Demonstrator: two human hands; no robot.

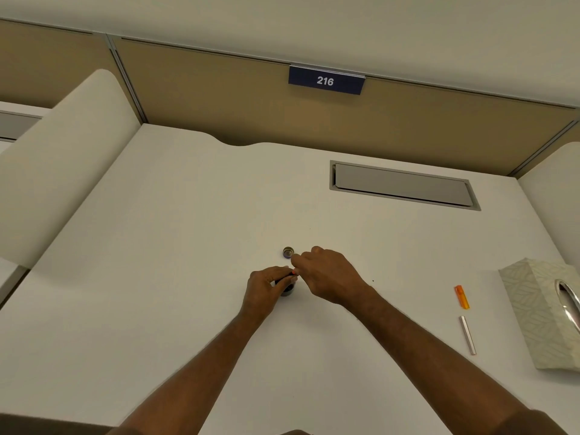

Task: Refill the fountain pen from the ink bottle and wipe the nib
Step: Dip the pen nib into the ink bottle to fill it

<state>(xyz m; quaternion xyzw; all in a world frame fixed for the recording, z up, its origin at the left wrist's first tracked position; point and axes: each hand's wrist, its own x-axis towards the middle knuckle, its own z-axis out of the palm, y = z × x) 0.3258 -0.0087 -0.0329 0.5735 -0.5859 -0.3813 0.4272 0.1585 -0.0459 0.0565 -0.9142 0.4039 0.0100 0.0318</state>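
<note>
A small dark ink bottle (287,290) stands near the middle of the white desk, and my left hand (266,287) is wrapped around it. Just above the bottle's mouth, my right hand (326,274) pinches the pen's front section, of which only a small orange tip (293,272) shows; the nib is hidden by my fingers. The bottle's round cap (288,252) lies on the desk just behind the hands. An orange pen cap (462,297) and a silver pen barrel (467,335) lie apart at the right.
A pale patterned tissue box (533,309) sits at the desk's right edge. A grey cable hatch (403,185) is set into the desk at the back right. Tan partition panels with a sign reading 216 (326,80) close the far side.
</note>
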